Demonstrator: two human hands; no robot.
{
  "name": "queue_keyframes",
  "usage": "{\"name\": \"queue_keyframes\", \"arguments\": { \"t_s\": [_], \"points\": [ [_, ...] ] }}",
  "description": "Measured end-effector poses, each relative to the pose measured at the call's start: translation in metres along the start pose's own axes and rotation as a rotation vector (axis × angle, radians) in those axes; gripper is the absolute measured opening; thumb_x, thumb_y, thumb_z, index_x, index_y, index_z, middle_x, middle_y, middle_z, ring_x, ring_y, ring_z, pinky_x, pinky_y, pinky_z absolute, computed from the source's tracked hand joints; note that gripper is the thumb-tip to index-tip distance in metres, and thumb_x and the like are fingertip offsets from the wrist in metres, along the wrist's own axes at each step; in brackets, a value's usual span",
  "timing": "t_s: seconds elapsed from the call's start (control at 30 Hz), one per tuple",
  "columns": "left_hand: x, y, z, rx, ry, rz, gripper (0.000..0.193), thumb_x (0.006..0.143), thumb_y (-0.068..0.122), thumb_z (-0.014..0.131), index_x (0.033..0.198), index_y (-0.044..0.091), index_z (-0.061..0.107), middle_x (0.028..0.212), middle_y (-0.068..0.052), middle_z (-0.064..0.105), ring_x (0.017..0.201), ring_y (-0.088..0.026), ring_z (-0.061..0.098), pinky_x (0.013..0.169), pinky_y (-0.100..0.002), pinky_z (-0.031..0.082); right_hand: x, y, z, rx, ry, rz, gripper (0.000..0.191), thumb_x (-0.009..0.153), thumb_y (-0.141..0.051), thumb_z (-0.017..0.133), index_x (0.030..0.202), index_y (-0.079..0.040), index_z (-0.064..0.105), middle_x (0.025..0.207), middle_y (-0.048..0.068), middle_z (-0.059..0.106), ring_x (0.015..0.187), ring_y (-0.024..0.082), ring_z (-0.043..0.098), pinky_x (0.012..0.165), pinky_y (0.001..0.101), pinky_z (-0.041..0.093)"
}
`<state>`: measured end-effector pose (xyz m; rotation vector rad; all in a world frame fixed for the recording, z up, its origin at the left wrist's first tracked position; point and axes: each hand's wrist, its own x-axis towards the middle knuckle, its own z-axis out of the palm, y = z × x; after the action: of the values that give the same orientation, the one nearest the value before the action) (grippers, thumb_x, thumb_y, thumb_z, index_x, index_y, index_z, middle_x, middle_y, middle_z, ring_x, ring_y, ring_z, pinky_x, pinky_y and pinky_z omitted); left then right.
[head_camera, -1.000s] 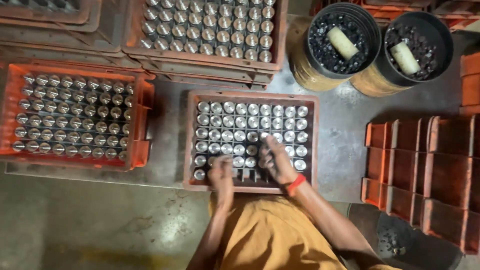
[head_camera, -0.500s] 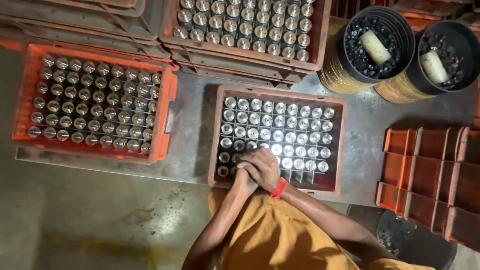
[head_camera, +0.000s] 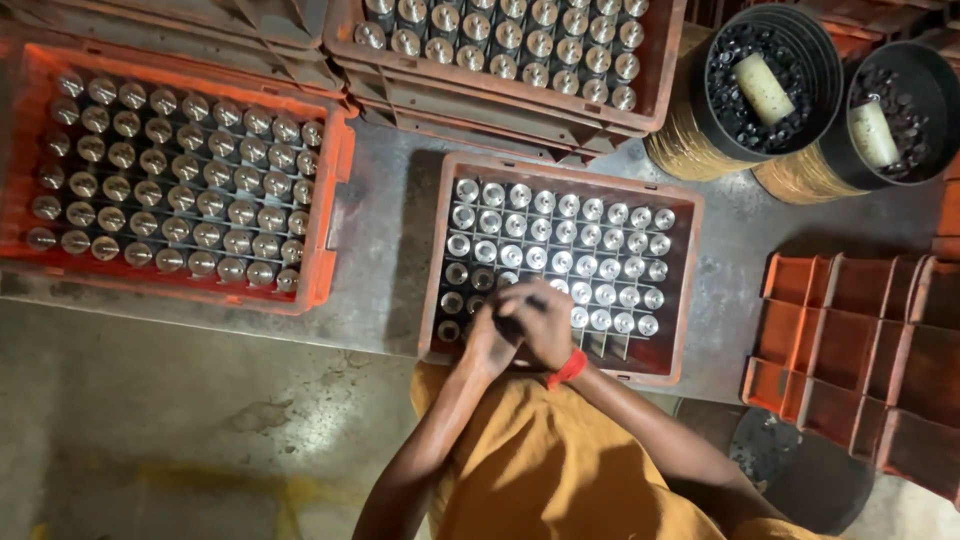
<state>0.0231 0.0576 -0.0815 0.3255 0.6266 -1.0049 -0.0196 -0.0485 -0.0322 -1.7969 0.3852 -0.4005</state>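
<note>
The person's two hands, the left hand (head_camera: 490, 345) and right hand (head_camera: 545, 322), were apart over the brown crate (head_camera: 680, 290) of shiny metal caps (head_camera: 560, 240) but now press together at its near edge, both grips closed around a small dark piece (head_camera: 512, 322).

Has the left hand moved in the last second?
Yes. The left hand moved right along the crate's near edge to meet the right hand.

bare table strip (head_camera: 385, 230) between orange crate (head_camera: 330, 200) and divided tray (head_camera: 690, 260), bins (head_camera: 690, 140) blocking behind
</note>
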Motion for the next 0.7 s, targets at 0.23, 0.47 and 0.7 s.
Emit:
{"name": "queue_keyframes", "arguments": {
  "t_s": [0.23, 0.47, 0.7],
  "points": [
    [-0.034, 0.031, -0.014, 0.084, 0.005, 0.084, 0.033, 0.102, 0.026, 0.059, 0.128, 0.006, 0.062, 0.084, -0.001, 0.057, 0.064, -0.009, 0.049, 0.056, -0.023, 0.038, 0.024, 0.020, -0.030, -0.087, -0.065, 0.157, 0.024, 0.097, -0.005, 0.070, 0.120, 0.000, 0.073, 0.106, 0.014, 0.075, 0.093, 0.024, 0.070, 0.080, 0.0360, 0.055],
    [-0.037, 0.034, -0.038, 0.141, 0.044, 0.189, 0.016, 0.101, 0.031, 0.061, 0.106, 0.016, 0.058, 0.081, -0.003, 0.057, 0.056, -0.011, 0.047, 0.047, -0.025, 0.033, 0.023, 0.025, -0.020, -0.639, -0.431, -0.249, 0.055, 0.067, 0.006, 0.069, 0.121, -0.003, 0.071, 0.108, 0.018, 0.071, 0.096, 0.037, 0.067, 0.079, 0.0436, 0.057],
    [-0.031, 0.040, -0.034, 0.325, 0.095, 0.211, 0.026, 0.101, 0.032, 0.062, 0.111, 0.008, 0.062, 0.083, -0.004, 0.061, 0.057, -0.011, 0.049, 0.048, -0.025, 0.036, 0.036, 0.021, -0.015, -0.804, -0.431, -0.280, 0.034, 0.079, -0.006, 0.078, 0.112, -0.006, 0.072, 0.094, 0.012, 0.070, 0.089, 0.031, 0.068, 0.078, 0.0435, 0.055]
  ]
}}
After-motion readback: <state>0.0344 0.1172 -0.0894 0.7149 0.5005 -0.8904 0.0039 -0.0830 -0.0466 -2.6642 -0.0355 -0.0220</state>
